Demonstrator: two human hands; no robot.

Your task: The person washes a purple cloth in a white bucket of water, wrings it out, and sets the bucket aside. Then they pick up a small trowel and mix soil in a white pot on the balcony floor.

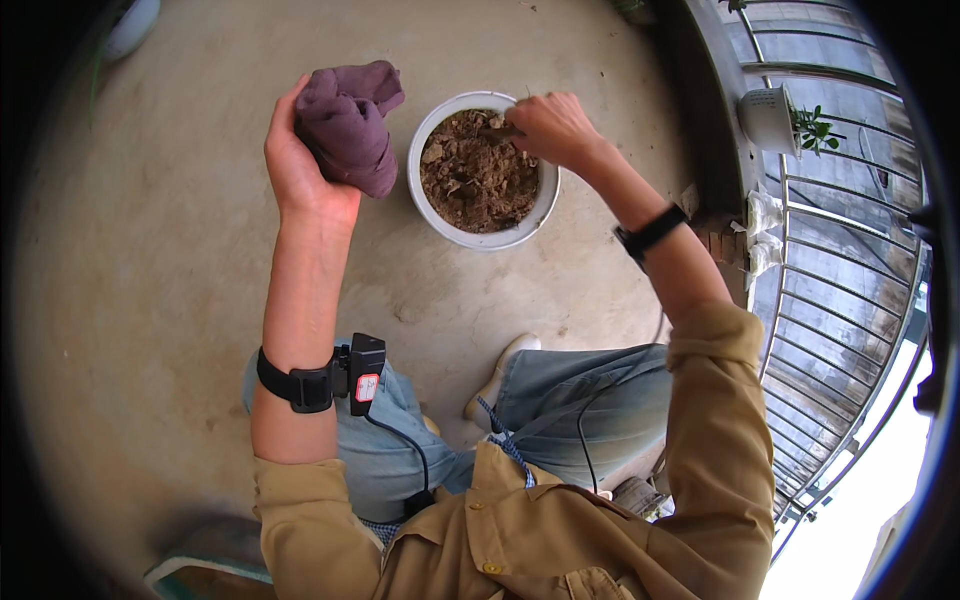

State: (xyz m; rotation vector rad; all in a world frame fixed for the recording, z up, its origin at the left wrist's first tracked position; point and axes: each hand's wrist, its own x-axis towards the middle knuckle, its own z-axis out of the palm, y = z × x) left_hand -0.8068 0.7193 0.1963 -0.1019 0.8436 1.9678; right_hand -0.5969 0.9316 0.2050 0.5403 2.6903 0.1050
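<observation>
My left hand holds a bunched purple cloth, raised to the left of a round white pot. Its thumb side and palm support the bundle; whether anything is wrapped inside cannot be seen. The pot stands on the floor and contains brown, crumbly soil with lumps and dry bits. Over the pot's upper right rim, my right hand is curled around a dark object that reaches toward the soil. Most of that object is hidden by the fingers, and its kind is unclear.
A concrete floor lies around the pot. To the right, a metal railing runs along a ledge with a white planter holding a green plant. Another pale pot is at the upper left. Cables hang near my legs.
</observation>
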